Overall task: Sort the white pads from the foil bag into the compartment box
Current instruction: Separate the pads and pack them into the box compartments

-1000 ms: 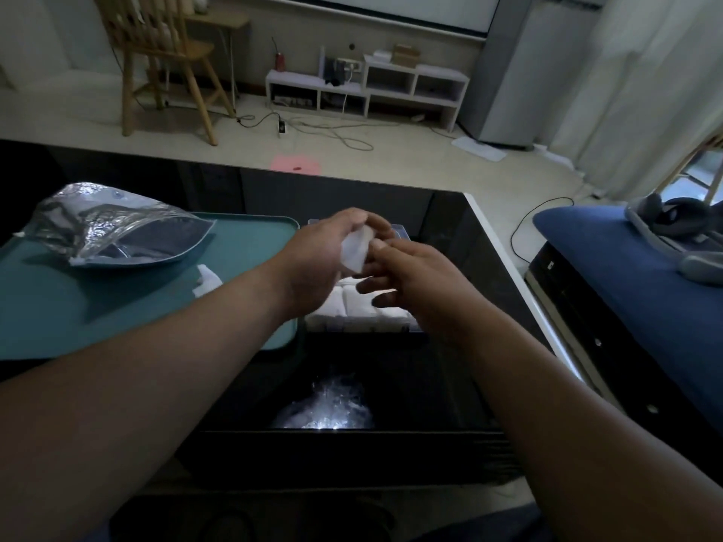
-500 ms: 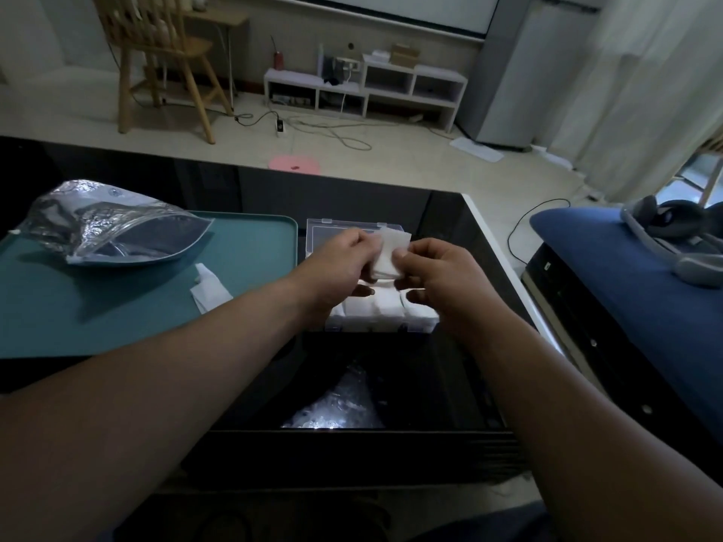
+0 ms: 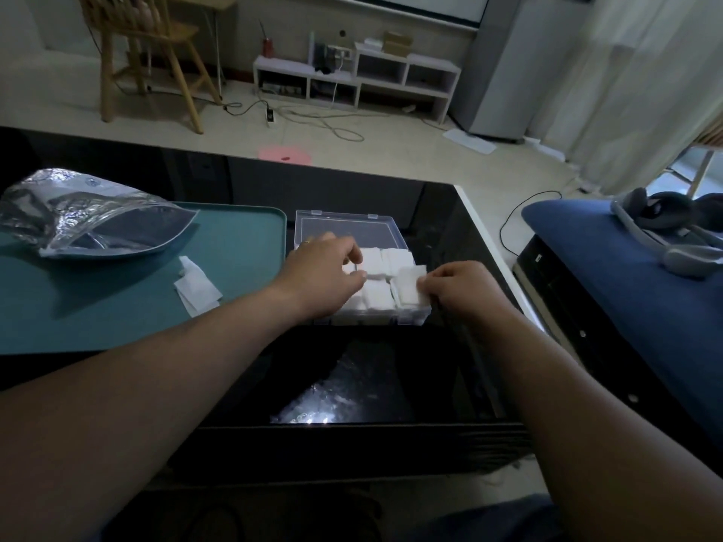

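Note:
A clear compartment box (image 3: 381,320) with its lid (image 3: 344,228) open stands on the dark table, its compartments filled with white pads (image 3: 377,295). My right hand (image 3: 461,285) pinches a white pad (image 3: 410,281) over the box's right side. My left hand (image 3: 324,269) rests on the box's left compartments, fingers curled on the pads there. The crumpled foil bag (image 3: 82,217) lies on the teal tray (image 3: 242,244) at far left. A few loose white pads (image 3: 197,287) lie on the tray near its right edge.
The black glossy table (image 3: 442,228) ends just right of the box. A blue cushioned seat (image 3: 610,267) with a grey headset (image 3: 665,236) stands to the right. A wooden chair (image 3: 148,52), a low white shelf and cables are on the floor beyond.
Both hands held one pad together above the box; now they have parted and lowered, the right keeping the pad at the box's right side, the left pressing down on the left compartments.

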Demonstrator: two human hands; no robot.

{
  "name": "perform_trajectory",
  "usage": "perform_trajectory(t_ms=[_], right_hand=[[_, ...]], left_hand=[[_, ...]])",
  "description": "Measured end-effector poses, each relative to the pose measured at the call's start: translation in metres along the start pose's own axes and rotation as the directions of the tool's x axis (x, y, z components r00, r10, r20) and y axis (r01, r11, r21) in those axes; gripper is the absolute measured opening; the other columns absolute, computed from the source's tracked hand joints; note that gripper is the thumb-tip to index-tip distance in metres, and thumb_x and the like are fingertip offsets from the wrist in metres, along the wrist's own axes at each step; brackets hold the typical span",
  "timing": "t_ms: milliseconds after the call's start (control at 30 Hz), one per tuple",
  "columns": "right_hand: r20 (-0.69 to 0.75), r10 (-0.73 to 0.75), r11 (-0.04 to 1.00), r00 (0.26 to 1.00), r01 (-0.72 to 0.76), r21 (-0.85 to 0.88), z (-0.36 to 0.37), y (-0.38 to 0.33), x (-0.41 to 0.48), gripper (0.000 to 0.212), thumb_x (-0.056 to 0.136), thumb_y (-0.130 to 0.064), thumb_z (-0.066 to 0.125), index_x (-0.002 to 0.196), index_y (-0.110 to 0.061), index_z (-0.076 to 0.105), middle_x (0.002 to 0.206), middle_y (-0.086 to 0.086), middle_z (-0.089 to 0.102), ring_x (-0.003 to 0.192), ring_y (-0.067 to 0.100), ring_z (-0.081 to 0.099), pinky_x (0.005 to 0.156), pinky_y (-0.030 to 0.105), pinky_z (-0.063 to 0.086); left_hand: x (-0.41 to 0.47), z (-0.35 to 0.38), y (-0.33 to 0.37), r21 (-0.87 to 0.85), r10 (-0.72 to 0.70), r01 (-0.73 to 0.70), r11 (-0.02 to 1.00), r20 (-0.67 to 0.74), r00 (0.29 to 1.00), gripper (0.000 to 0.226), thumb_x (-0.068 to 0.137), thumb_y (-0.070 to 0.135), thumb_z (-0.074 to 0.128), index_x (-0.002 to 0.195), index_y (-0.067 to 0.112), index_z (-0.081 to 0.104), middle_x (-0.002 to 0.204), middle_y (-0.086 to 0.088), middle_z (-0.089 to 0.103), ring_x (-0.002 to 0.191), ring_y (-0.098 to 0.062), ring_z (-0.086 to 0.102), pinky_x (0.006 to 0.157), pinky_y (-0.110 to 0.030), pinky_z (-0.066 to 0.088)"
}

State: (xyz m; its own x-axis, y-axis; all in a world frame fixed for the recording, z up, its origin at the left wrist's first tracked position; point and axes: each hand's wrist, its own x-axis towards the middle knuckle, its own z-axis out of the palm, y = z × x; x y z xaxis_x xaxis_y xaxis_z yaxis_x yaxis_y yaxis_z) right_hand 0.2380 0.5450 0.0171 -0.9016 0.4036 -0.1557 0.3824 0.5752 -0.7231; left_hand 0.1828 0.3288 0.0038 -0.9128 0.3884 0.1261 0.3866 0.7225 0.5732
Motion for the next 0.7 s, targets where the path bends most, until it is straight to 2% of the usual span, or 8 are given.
perform_trajectory(t_ms=[100,167,300,400,467,533,600,700], right_hand=[[0.024,0.023,0.996,0.999,-0.021,-0.086,0.005,-0.001,0.007,0.011,0.087,-0.015,0.076,0.079,-0.009,0.081,0.086,0.011,0.076,0.085,0.027,0.073,0.081,0.045,0.062],[0.014,0.024,0.993,1.0,-0.023,-0.112,0.006,-0.001,0.01,0.012,0.086,-0.016,0.075,0.079,-0.007,0.08,0.086,0.013,0.076,0.087,0.031,0.073,0.081,0.047,0.062],[-0.015,-0.045,0.951,0.999,0.038,-0.306,0.015,0.001,0.011,0.009,0.082,-0.025,0.075,0.082,-0.018,0.07,0.083,0.003,0.071,0.079,0.023,0.069,0.081,0.049,0.063],[-0.113,-0.241,0.891,0.964,0.173,-0.419,0.021,0.002,0.012,0.016,0.088,-0.033,0.072,0.097,-0.026,0.06,0.097,-0.005,0.065,0.087,0.017,0.062,0.083,0.045,0.059],[-0.075,-0.408,0.82,0.91,0.329,-0.468,0.026,-0.001,0.012,0.028,0.096,-0.037,0.065,0.122,-0.027,0.06,0.124,-0.004,0.063,0.111,0.019,0.059,0.097,0.044,0.054],[0.063,-0.48,0.743,0.875,0.444,-0.501,0.036,-0.006,0.01,0.05,0.102,-0.044,0.055,0.149,-0.027,0.048,0.152,-0.001,0.05,0.14,0.022,0.045,0.116,0.046,0.041],[0.214,-0.462,0.679,0.86,0.499,-0.538,0.048,-0.008,0.008,0.062,0.107,-0.051,0.042,0.163,-0.028,0.029,0.17,-0.002,0.028,0.157,0.021,0.023,0.127,0.049,0.021],[0.317,-0.376,0.641,0.871,0.492,-0.59,0.062,-0.004,0.009,0.067,0.109,-0.056,0.024,0.168,-0.027,0.012,0.176,-0.001,0.006,0.162,0.019,0.0,0.13,0.05,0.004]], left_hand=[[-0.002,0.004,-0.006,0.116,0.017,-0.02,0.993,0.027,0.999,0.034,0.091,0.045,0.064,0.121,0.029,0.062,0.122,0.0,0.058,0.121,-0.024,0.051,0.106,-0.047,0.042],[-0.001,0.006,-0.009,0.096,0.035,-0.038,0.995,0.036,0.999,0.035,0.092,0.039,0.064,0.124,0.027,0.06,0.122,0.0,0.058,0.119,-0.024,0.054,0.103,-0.046,0.044],[0.002,-0.002,-0.02,-0.09,0.006,-0.023,0.996,-0.183,0.983,0.03,0.098,0.017,0.057,0.128,0.018,0.058,0.116,0.001,0.056,0.105,-0.02,0.057,0.09,-0.035,0.047],[0.007,-0.012,-0.034,-0.005,-0.001,0.0,1.0,-0.278,0.961,0.041,0.1,0.02,0.051,0.141,0.018,0.052,0.137,-0.006,0.056,0.124,-0.026,0.051,0.104,-0.042,0.044],[0.008,-0.013,-0.039,0.141,0.06,-0.034,0.989,-0.182,0.981,0.052,0.102,0.03,0.048,0.152,0.018,0.043,0.154,-0.007,0.047,0.141,-0.027,0.042,0.115,-0.045,0.036],[0.007,-0.004,-0.039,0.294,0.104,-0.095,0.951,-0.013,0.995,0.062,0.103,0.045,0.044,0.159,0.021,0.03,0.165,-0.004,0.032,0.152,-0.023,0.027,0.123,-0.046,0.024],[0.005,0.01,-0.04,0.4,0.085,-0.133,0.907,0.134,0.987,0.068,0.103,0.055,0.035,0.162,0.025,0.019,0.171,-0.001,0.017,0.157,-0.019,0.013,0.126,-0.049,0.012],[0.003,0.016,-0.041,0.418,0.04,-0.136,0.898,0.231,0.972,0.068,0.105,0.057,0.025,0.163,0.025,0.012,0.172,0.0,0.004,0.158,-0.016,0.003,0.127,-0.047,0.002]])
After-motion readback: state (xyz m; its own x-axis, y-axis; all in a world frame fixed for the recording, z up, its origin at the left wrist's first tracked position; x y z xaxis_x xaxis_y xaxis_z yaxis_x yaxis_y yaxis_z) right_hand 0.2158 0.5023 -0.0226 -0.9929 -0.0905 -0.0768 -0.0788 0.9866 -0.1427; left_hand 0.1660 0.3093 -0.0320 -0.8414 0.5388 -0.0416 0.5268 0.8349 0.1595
